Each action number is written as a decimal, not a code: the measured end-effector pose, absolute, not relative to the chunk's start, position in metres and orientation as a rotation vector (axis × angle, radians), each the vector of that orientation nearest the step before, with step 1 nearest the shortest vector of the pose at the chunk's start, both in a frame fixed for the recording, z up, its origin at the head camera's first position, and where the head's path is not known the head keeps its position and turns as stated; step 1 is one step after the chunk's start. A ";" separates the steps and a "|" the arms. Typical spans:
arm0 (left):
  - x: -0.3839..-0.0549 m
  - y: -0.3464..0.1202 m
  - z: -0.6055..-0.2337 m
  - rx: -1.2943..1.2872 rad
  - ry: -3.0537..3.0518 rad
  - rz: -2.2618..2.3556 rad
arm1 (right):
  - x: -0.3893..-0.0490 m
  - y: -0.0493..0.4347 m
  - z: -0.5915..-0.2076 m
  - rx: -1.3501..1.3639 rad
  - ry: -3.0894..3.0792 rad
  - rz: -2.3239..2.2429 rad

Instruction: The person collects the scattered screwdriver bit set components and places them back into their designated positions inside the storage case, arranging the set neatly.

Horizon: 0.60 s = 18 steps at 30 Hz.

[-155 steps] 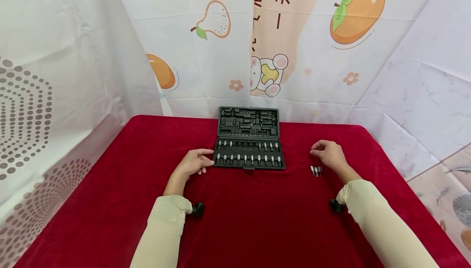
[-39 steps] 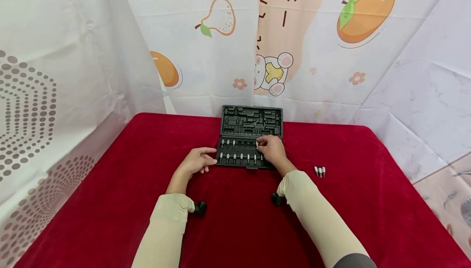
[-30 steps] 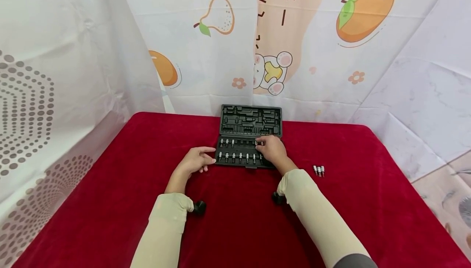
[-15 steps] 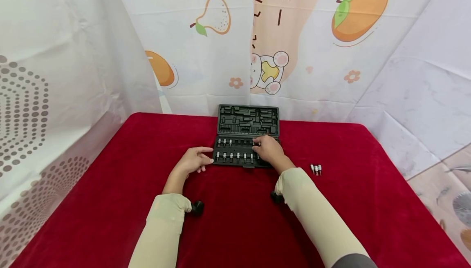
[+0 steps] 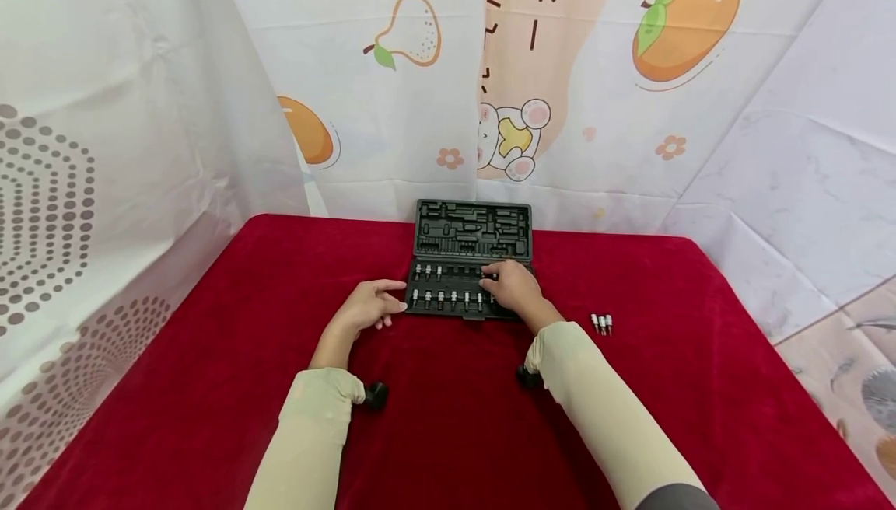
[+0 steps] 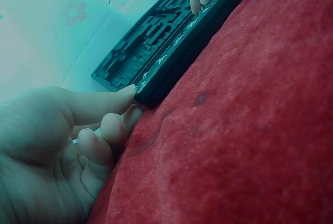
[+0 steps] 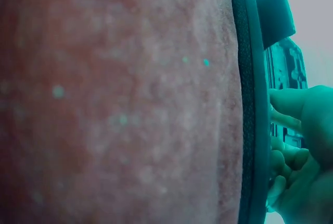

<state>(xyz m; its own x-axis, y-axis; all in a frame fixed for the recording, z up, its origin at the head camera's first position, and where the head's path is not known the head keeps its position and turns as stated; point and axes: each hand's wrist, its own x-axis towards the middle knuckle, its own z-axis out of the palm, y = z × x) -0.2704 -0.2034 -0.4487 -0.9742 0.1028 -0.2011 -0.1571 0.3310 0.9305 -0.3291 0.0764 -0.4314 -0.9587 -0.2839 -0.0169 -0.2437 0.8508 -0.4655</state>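
Observation:
An open black socket case (image 5: 442, 307) lies at the back middle of the table, with metal bit sockets (image 5: 440, 298) in two rows. My left hand (image 5: 364, 306) touches the case's left edge with thumb and forefinger; in the left wrist view the thumb (image 6: 106, 104) lies at the case corner and the other fingers bend loosely below. My right hand (image 5: 514, 286) is over the right part of the case and pinches a bit socket (image 5: 483, 272) at the upper row. The fingers hide most of that piece, and the hand covers the sockets to its right.
To the right of the case, 3 bit sockets (image 5: 602, 324) lie side by side on the red cloth (image 5: 448, 417). The raised case lid (image 5: 472, 228) has moulded recesses and stands near the printed curtain (image 5: 392, 137).
Some five seconds ago my right hand was beside the loose bit sockets on the right; it has moved left to the case's upper row. Over the last second both hands have stayed nearly still.

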 end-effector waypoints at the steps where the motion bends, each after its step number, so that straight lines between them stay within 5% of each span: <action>1: -0.271 -0.204 -0.450 -0.047 2.371 1.696 | -0.329 0.077 -0.432 -0.418 2.938 -0.734; 18: -0.271 -0.204 -0.451 -0.042 2.390 1.688 | -0.335 0.071 -0.431 -0.232 2.919 -0.789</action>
<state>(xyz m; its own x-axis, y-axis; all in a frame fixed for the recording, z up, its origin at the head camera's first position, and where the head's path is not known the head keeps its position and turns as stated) -0.2710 -0.2039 -0.4507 -0.9765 0.1001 -0.1907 -0.1463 0.3416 0.9284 -0.3354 0.0711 -0.4305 -0.9824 -0.1753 -0.0649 -0.1187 0.8533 -0.5078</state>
